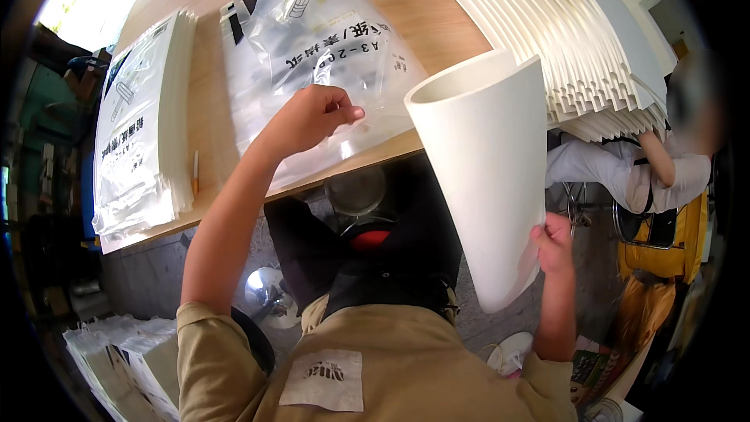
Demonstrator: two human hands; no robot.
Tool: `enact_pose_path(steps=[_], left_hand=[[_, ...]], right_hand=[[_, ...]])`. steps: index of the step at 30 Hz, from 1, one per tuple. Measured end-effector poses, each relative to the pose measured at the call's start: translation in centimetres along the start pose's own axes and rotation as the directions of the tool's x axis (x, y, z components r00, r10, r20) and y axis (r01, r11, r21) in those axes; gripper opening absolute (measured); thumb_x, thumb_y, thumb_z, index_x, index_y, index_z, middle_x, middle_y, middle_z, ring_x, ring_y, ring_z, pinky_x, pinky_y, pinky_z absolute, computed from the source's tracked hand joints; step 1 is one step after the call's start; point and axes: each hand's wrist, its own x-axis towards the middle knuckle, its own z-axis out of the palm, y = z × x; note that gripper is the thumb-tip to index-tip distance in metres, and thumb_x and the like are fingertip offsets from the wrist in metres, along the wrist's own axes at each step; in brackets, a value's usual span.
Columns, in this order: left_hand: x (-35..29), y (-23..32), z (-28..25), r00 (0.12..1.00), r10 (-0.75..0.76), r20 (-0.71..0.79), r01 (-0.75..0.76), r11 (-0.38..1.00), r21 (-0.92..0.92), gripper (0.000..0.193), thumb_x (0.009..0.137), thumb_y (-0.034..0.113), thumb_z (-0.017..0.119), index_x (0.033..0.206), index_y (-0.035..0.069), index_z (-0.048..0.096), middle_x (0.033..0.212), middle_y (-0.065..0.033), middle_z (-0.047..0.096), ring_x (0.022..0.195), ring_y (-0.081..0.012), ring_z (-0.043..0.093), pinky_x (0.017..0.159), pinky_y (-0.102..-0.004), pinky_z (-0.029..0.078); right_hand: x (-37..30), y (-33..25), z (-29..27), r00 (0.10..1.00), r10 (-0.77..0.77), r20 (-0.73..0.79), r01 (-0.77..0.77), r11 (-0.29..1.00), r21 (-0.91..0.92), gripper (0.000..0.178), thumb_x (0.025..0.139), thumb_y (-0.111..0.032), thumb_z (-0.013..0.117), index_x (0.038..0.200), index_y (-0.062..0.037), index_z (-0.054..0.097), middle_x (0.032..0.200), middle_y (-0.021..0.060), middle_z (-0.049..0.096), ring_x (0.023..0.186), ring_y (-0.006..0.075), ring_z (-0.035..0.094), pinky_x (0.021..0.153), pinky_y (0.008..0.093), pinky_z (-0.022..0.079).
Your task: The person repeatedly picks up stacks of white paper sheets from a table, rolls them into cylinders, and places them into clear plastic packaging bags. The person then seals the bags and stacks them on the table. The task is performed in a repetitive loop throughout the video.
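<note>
My right hand [553, 242] grips the edge of a thick stack of white paper [480, 180]. The stack is bent into a loose roll beside the table's front edge, its top end showing hollow. My left hand [316, 119] hovers over or rests on clear printed plastic bags [328, 39] lying on the table. Its fingers are curled with the thumb against them; whether they pinch the bag film is hidden. To the left lies a pile of packed paper [141, 133] in clear printed bags.
At the far right of the wooden table [437, 23] stands a tall fanned pile of white paper stacks [555, 39]. A pencil-like stick [195, 172] lies near the left pile. Another person [656, 164] sits at the right. White packages [129, 359] stand on the floor, lower left.
</note>
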Motion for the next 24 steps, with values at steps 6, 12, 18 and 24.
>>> enact_pose_path(steps=[6,12,18,24], left_hand=[[-1.8,0.2,1.5,0.875,0.482,0.034,-0.425,0.732,0.532,0.013,0.087,0.014,0.067,0.085,0.002,0.064,0.097,-0.0090,0.068,0.086,-0.0314,0.065,0.074,-0.0428,0.052],[-0.4,-3.8,3.8,0.829,0.556,0.061,-0.468,0.630,0.620,0.023,0.083,0.022,0.073,0.086,0.006,0.056,0.090,-0.0094,0.064,0.082,-0.0312,0.063,0.071,-0.0442,0.052],[2.1,-1.4,1.8,0.996,0.077,-0.049,-0.050,0.909,0.413,0.063,0.091,0.051,0.064,0.059,-0.001,0.052,0.054,-0.0124,0.055,0.050,-0.0287,0.049,0.055,-0.0410,0.042],[3.0,-1.3,-0.3,0.987,-0.072,0.144,0.037,0.972,0.231,0.054,0.094,0.048,0.058,0.076,-0.002,0.068,0.074,-0.0121,0.070,0.070,-0.0237,0.064,0.070,-0.0383,0.050]], right_hand=[[-1.2,1.3,-0.8,1.000,0.004,0.005,-0.004,1.000,-0.023,0.036,0.091,-0.031,0.074,0.096,0.0035,0.068,0.080,-0.0022,0.065,0.071,0.0042,0.055,0.064,0.0215,0.043],[-1.3,1.8,-0.9,1.000,0.004,0.005,-0.004,1.000,0.007,0.032,0.091,-0.028,0.073,0.095,0.0034,0.068,0.080,-0.0025,0.065,0.071,0.0041,0.055,0.063,0.0213,0.043],[-0.9,0.7,0.7,0.998,0.037,0.050,-0.030,0.991,-0.130,0.024,0.092,-0.019,0.071,0.099,0.0038,0.069,0.079,-0.0033,0.065,0.070,0.0028,0.054,0.061,0.0210,0.043],[1.0,1.1,4.4,0.984,0.071,0.161,-0.036,0.977,-0.208,0.020,0.090,-0.017,0.073,0.091,0.0032,0.069,0.073,-0.0043,0.062,0.066,0.0010,0.050,0.056,0.0203,0.041]])
